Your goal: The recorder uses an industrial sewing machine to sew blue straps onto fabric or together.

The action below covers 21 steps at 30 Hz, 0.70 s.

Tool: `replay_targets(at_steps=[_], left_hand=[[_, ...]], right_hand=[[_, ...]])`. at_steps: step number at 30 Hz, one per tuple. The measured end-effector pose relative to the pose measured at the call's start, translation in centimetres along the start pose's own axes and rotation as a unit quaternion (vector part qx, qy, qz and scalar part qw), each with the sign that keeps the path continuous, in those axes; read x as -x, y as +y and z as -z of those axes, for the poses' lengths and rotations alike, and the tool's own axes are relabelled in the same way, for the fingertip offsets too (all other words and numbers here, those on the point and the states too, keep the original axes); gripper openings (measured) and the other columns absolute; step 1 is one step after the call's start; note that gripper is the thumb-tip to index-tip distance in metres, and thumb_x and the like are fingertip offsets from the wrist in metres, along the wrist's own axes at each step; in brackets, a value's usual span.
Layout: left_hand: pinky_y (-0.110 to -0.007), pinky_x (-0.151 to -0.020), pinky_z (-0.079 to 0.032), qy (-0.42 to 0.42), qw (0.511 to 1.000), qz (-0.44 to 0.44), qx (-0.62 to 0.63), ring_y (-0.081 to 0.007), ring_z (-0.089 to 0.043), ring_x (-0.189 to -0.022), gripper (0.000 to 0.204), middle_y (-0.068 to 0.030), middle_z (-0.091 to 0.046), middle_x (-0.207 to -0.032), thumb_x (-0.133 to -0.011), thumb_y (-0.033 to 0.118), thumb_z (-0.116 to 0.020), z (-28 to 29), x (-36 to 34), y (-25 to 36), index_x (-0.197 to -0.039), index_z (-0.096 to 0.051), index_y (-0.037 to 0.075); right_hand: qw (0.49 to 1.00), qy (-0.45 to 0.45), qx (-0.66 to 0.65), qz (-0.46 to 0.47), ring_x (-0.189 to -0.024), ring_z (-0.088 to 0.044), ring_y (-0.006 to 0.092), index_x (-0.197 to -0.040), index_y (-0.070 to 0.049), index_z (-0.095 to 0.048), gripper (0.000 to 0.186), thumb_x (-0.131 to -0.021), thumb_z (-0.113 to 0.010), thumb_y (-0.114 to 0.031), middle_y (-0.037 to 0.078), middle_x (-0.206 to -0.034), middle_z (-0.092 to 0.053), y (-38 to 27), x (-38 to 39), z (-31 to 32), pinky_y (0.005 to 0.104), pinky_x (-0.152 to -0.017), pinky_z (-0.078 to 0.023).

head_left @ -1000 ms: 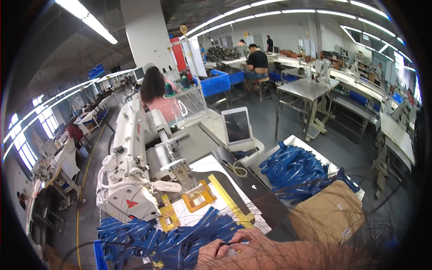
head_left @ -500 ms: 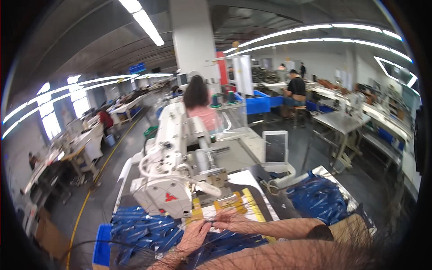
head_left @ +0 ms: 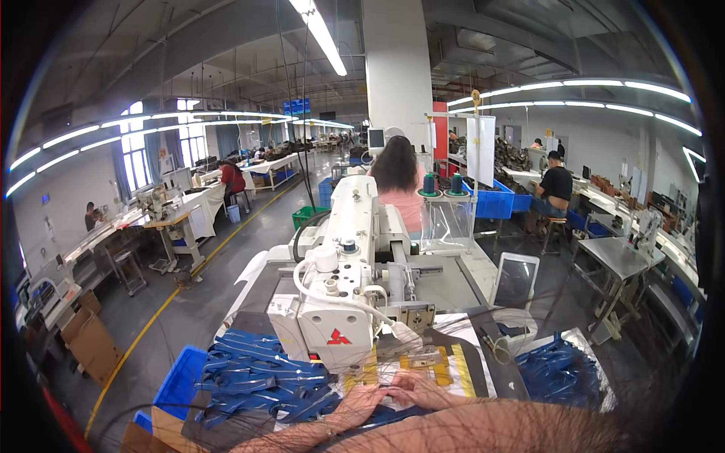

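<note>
My left hand (head_left: 358, 406) and my right hand (head_left: 417, 389) meet at the front edge of a white industrial sewing machine (head_left: 336, 306). The fingers of both are closed and nearly touch, and whatever they pinch is too small and covered to name. Just beyond my right fingers lies a work plate with yellow strips (head_left: 460, 370) and a clear yellowish clamp. Left of my left hand, a heap of dark blue straps (head_left: 253, 377) with pale shiny stripes spreads over the machine table. More blue fabric shows partly under my hands.
A second heap of blue straps (head_left: 559, 375) rests at the right. A white-framed panel (head_left: 516, 281) stands behind it. Blue bins (head_left: 180, 381) and cardboard sit at the lower left. Green thread cones (head_left: 430, 185) stand behind the machine, near a person in pink (head_left: 402, 200) facing away.
My view has swung left and steadied, so the machine and heaps sit farther right in the picture. Both hands stay together at the machine's front, fingers still closed.
</note>
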<state>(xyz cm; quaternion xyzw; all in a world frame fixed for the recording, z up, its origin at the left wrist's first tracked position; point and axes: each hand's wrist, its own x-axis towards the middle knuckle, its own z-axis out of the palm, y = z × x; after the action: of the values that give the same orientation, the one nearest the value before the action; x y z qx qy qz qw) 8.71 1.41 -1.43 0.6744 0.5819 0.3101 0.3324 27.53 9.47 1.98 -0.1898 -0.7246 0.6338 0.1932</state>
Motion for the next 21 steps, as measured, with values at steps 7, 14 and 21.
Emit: replay_targets(at_steps=[7, 14, 21], left_hand=[[-0.038, -0.080, -0.046, -0.065, 0.997, 0.028, 0.007, -0.0332, -0.059, -0.096, 0.039, -0.0179, -0.063, -0.099, -0.097, 0.039, -0.041, 0.0, -0.3, 0.0, -0.109, -0.060, 0.007], [-0.037, -0.086, -0.046, -0.044, 0.999, 0.000, 0.032, -0.0326, -0.059, -0.098, 0.041, -0.0151, -0.064, -0.104, -0.097, 0.040, -0.040, -0.3, -0.2, -0.5, -0.110, -0.060, 0.005], [-0.034, -0.075, -0.044, -0.049, 0.998, -0.017, 0.035, -0.0252, -0.056, -0.084, 0.043, -0.0105, -0.059, -0.089, -0.098, 0.042, -0.036, -1.4, -0.6, -3.0, -0.105, -0.058, 0.005]], right_hand=[[0.998, -0.047, 0.033, 0.012, -0.060, -0.056, 0.0066, -0.091, -0.001, -0.054, 0.017, -0.093, -0.058, -0.018, 0.003, -0.073, -0.061, 1.7, 0.2, 0.7, 0.0202, -0.054, -0.046], [0.999, -0.032, -0.039, -0.002, -0.065, -0.057, 0.0075, -0.092, 0.000, -0.055, 0.015, -0.093, -0.059, -0.014, 0.003, -0.075, -0.062, 3.6, 0.0, 0.3, 0.0214, -0.059, -0.048], [0.998, -0.048, -0.036, -0.011, -0.066, -0.058, 0.0080, -0.090, 0.000, -0.056, 0.014, -0.092, -0.059, -0.014, 0.003, -0.077, -0.062, 2.6, 0.1, 0.3, 0.0222, -0.060, -0.048]])
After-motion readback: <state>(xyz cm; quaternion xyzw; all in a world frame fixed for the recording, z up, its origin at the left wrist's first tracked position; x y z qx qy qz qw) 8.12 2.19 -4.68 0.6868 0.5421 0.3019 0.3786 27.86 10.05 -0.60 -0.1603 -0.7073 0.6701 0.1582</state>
